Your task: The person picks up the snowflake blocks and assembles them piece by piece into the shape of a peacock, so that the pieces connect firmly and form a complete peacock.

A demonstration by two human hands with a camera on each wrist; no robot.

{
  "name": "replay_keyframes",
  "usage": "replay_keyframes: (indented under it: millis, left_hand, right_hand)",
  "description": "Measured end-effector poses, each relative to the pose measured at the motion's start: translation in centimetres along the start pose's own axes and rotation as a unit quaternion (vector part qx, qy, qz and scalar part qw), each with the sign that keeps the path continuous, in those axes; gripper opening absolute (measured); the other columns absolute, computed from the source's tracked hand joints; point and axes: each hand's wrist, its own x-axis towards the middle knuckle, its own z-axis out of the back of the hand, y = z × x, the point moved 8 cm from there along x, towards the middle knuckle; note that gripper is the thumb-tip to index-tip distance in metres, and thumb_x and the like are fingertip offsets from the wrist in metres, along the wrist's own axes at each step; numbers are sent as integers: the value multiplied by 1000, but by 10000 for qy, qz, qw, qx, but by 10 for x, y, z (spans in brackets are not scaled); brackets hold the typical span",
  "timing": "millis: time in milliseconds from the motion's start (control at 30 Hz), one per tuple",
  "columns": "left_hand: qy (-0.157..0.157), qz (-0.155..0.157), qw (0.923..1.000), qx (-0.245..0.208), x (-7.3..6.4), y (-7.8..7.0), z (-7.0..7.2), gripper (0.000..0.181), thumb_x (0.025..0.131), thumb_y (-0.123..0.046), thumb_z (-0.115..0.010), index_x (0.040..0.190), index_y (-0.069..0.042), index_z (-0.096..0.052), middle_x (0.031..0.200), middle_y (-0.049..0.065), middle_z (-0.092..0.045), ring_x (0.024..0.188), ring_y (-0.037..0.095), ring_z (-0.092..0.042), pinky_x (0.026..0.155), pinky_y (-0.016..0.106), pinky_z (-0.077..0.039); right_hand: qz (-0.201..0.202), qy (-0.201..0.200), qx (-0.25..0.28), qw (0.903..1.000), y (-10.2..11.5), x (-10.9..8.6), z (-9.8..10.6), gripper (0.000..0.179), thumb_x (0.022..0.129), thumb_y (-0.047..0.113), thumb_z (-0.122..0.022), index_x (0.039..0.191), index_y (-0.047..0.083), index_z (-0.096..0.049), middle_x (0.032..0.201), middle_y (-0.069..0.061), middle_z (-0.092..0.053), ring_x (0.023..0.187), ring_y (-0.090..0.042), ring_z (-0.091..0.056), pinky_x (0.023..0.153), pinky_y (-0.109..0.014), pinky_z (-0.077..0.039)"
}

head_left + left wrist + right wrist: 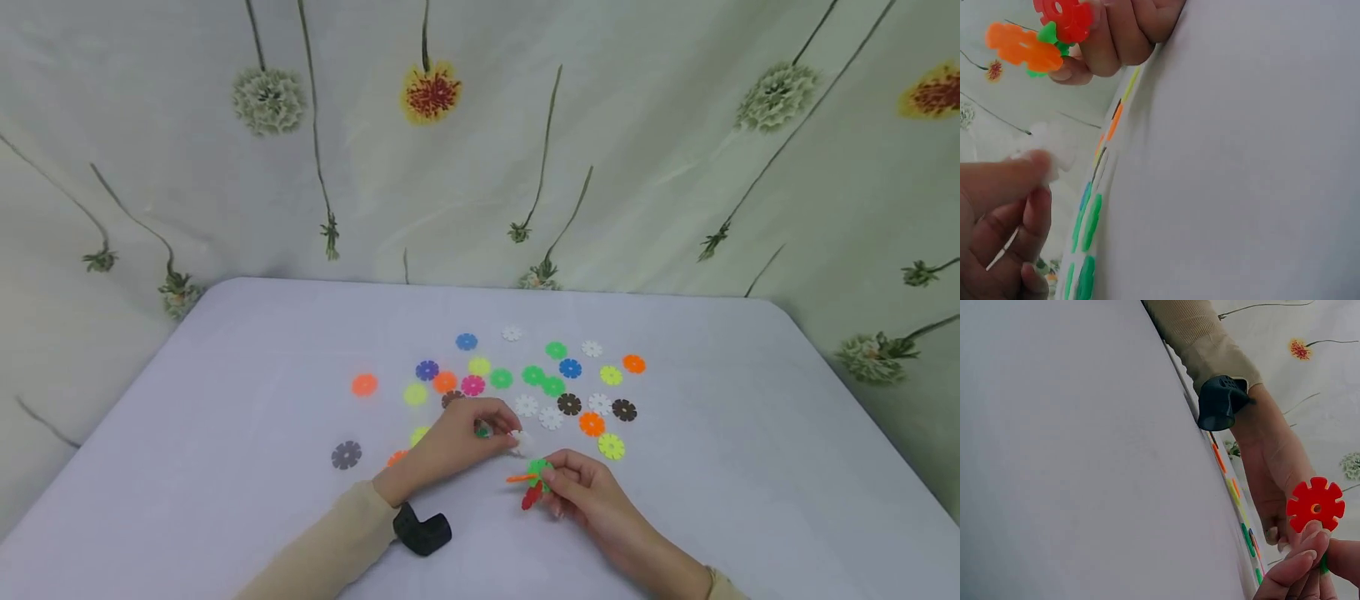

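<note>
My left hand (468, 429) pinches a white notched plastic disc (1054, 147) between thumb and fingers. Just to its right, my right hand (596, 496) holds a small cluster of linked notched discs. In that cluster I see a green disc (538, 469), an orange disc (1022, 47) and a red disc (1300, 503). Orange juts toward the left hand, while red hangs low in the head view. A gap separates the white disc from the cluster. Fingers hide part of the green disc in both wrist views.
Loose notched discs of several colours lie flat beyond the hands, among them a blue disc (467, 342), an orange disc (592, 424) and a yellow disc (611, 447). A grey disc (347, 455) lies left of the left forearm. The white table (750, 500) meets a flower-patterned cloth (645, 167).
</note>
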Motion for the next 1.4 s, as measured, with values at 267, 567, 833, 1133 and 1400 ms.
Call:
replay_keyframes:
  millis: [267,567,833,1133,1400]
  left_hand:
    - [172,182,9969,-746,-23,-7,5,8,83,-17,-72,89,-12,-71,80,-10,-66,75,9,-63,69,27,-51]
    - [414,204,9879,-1483,-26,-14,1,9,81,-8,-73,90,-5,-72,85,3,-68,80,12,-67,74,28,-53]
    - [187,-77,9954,-932,-31,-23,0,7,79,-10,-76,85,-8,-73,79,-7,-67,74,8,-63,69,25,-53]
    - [529,-158,9966,-618,-26,-23,7,9,82,-14,-74,91,-12,-72,84,-9,-67,80,6,-62,76,26,-51]
    - [-566,1486,9872,-83,-26,41,71,23,84,-19,-72,107,-15,-68,99,-5,-65,93,14,-61,81,30,-50]
  right_hand:
    - [66,140,-27,9999,0,-1,-4,24,93,19,-60,103,-2,-57,73,-1,-56,62,-12,-46,57,-19,-38]
    - [181,335,-167,9991,3,-2,-5,23,93,17,-59,105,-3,-59,77,-5,-64,60,-11,-44,56,-18,-37]
    - [316,386,-569,9971,4,-1,-7,20,91,14,-61,103,-3,-60,76,-4,-65,59,-11,-49,58,-19,-42]
    - [380,136,-680,9969,5,-1,-7,24,92,16,-60,106,-4,-59,80,-10,-66,62,-14,-53,63,-22,-47]
    - [357,410,-235,9982,4,3,-8,21,97,15,-51,108,-2,-47,96,-20,-66,79,-23,-66,78,-37,-52]
